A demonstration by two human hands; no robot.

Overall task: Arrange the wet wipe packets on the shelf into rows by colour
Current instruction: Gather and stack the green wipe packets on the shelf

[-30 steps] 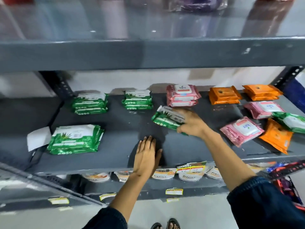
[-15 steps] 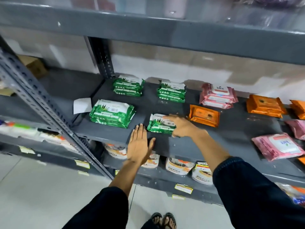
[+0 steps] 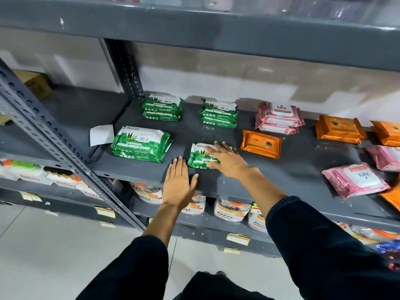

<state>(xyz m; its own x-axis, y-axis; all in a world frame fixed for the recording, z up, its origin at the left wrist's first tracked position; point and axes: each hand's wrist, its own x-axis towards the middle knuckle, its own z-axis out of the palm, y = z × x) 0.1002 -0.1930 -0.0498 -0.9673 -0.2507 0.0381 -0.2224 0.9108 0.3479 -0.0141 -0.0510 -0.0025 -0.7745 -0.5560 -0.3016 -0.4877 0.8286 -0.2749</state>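
Note:
A green wet wipe packet (image 3: 198,155) lies flat near the front of the grey shelf (image 3: 292,176), and my right hand (image 3: 227,161) rests palm down on it with fingers spread. My left hand (image 3: 178,182) lies flat on the shelf's front edge, just left of that packet, holding nothing. Left of them is a stack of green packets (image 3: 140,142). Two more green stacks (image 3: 162,107) (image 3: 218,112) stand at the back. A pink stack (image 3: 279,119) sits at the back, a single orange packet (image 3: 260,144) in front of it.
More orange packets (image 3: 338,129) and loose pink packets (image 3: 355,179) lie to the right. A white paper (image 3: 101,134) sits at the shelf's left end by the slotted upright (image 3: 54,144). Food pouches (image 3: 231,210) fill the shelf below. An upper shelf (image 3: 216,33) overhangs.
My right hand carried the green packet left and forward, set it down near the front edge and now lies flat on it. The view has shifted left. My left hand stayed on the shelf.

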